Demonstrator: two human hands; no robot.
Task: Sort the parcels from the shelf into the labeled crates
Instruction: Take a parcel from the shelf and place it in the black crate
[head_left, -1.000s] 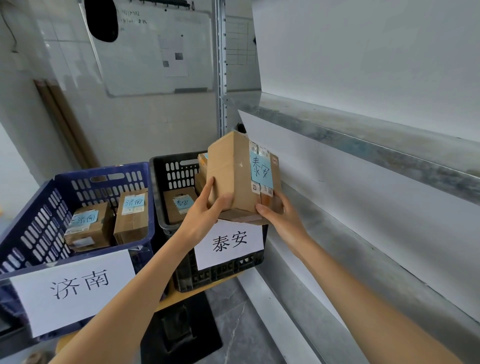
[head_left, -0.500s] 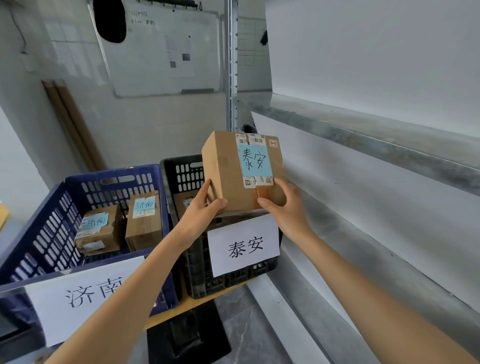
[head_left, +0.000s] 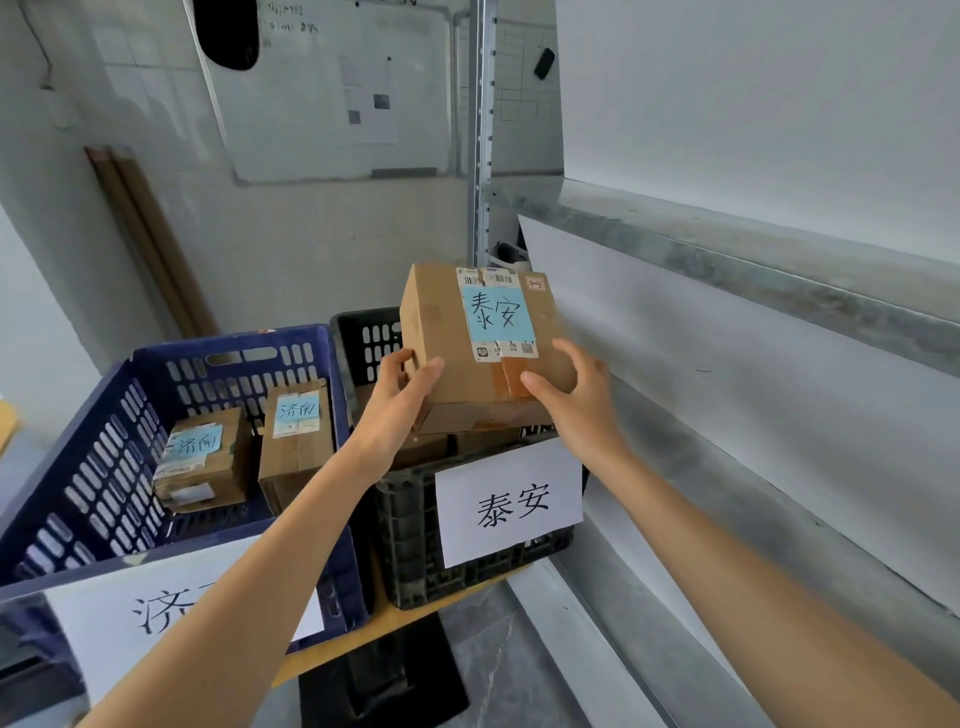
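My left hand and right hand grip the lower corners of the 泰安 parcel, held just above the black crate with the matching sign, so I'd lower it level and release only once it rests inside.

Soft, even daylight — faint shadows, slight motion blur, wide-angle bending at the edges.

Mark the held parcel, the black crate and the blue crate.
held parcel (head_left: 437, 325): head view, cardboard left of its label.
black crate (head_left: 410, 525): head view, front wall.
blue crate (head_left: 93, 467): head view, left wall.
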